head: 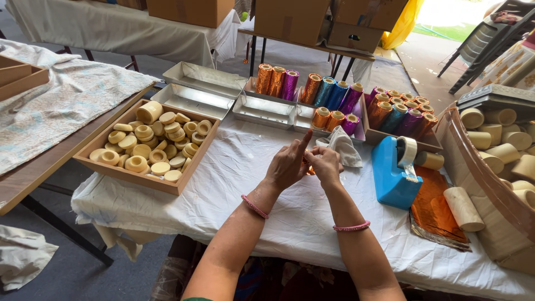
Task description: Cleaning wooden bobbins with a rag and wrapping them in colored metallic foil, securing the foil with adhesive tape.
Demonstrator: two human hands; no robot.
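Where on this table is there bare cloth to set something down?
Bare white cloth lies in front, between the wooden tray of rings and the blue tape dispenser. The back edge is crowded with metal trays and foil-wrapped rolls; orange foil sheets fill the right.

Between our two hands, above the white-covered worktop [267,195], we see a small piece wrapped in shiny orange foil [307,166], mostly hidden, pinched where the left hand [287,166] and right hand [325,163] meet, so its full shape cannot be told.
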